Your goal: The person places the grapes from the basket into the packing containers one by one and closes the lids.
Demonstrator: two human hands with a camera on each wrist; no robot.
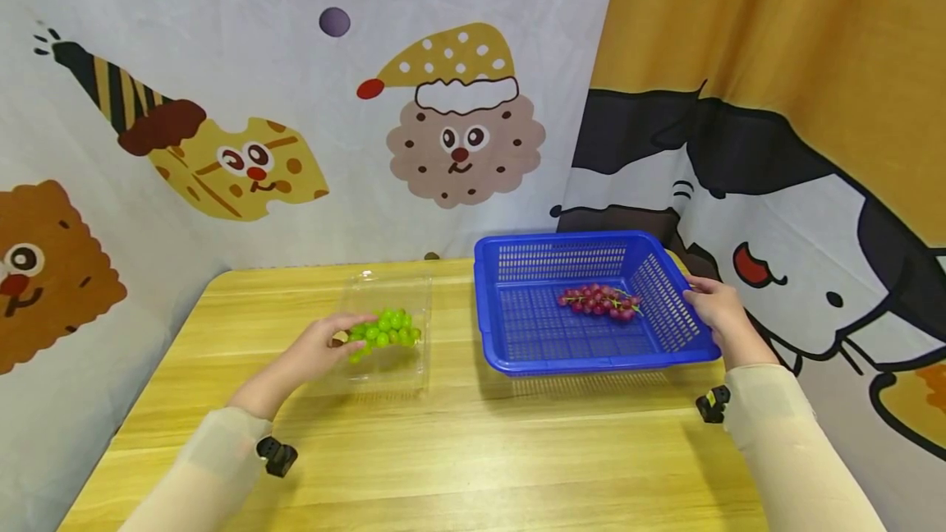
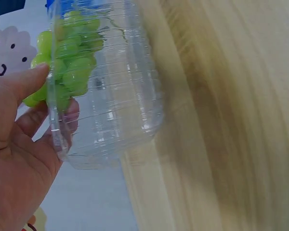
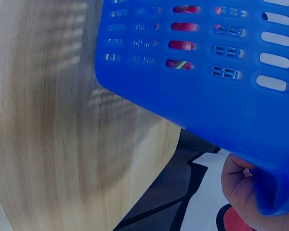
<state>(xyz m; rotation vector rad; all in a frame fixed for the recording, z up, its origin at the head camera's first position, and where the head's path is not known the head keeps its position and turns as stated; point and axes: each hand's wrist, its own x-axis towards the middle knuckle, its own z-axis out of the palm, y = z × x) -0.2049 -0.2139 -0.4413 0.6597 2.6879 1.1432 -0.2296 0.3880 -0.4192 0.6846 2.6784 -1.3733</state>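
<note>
My left hand (image 1: 321, 347) holds the left end of a bunch of green grapes (image 1: 395, 327) between thumb and fingers. The grapes sit over a clear plastic container (image 2: 115, 125), and part of the bunch shows through its wall in the left wrist view. On the right, my right hand (image 1: 715, 310) grips the right rim of a blue plastic basket (image 1: 591, 365); in the right wrist view its fingers (image 3: 238, 185) curl round the rim. A bunch of red grapes (image 1: 600, 302) lies inside the basket.
Both containers are over a light wooden table (image 1: 458, 458). Behind it hangs a curtain (image 1: 355, 179) with cartoon prints, which continues along the right side. The basket's far side is close to the table's back edge.
</note>
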